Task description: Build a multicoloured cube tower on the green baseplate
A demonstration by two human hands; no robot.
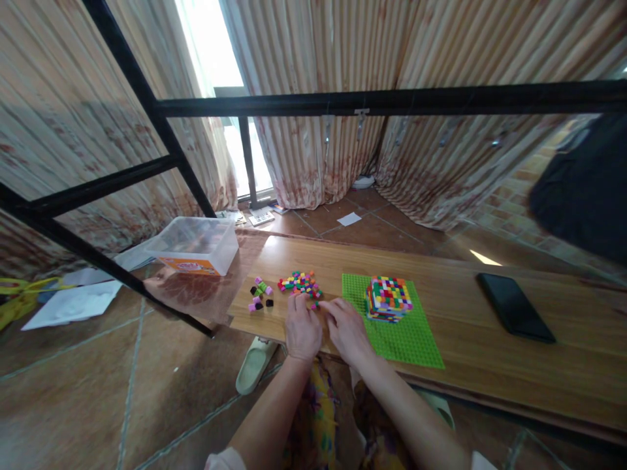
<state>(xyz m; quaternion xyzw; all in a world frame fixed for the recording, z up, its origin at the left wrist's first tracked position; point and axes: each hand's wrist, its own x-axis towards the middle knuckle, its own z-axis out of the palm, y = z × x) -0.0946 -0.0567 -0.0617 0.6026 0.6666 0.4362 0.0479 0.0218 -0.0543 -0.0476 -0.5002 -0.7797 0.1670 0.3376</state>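
My left hand (302,328) is closed at the near edge of a loose pile of small multicoloured toy bricks (300,282); its fingers hide whatever is in them. Close beside it, my right hand (347,329) is closed, thumb and forefinger together at a tiny pink-and-green toy brick (314,305). To the right, a cube built of mixed-colour bricks (389,299) stands upright on a green studded baseplate (404,343). Left of the pile lies a smaller scatter of pink, black and green bricks (259,295).
The wooden table (455,313) carries a black phone (514,307) on its right side. On the left sits a clear plastic box (196,245) with an orange label. A black metal frame (294,104) crosses beyond the table. A pale slipper (255,365) lies on the tiled floor.
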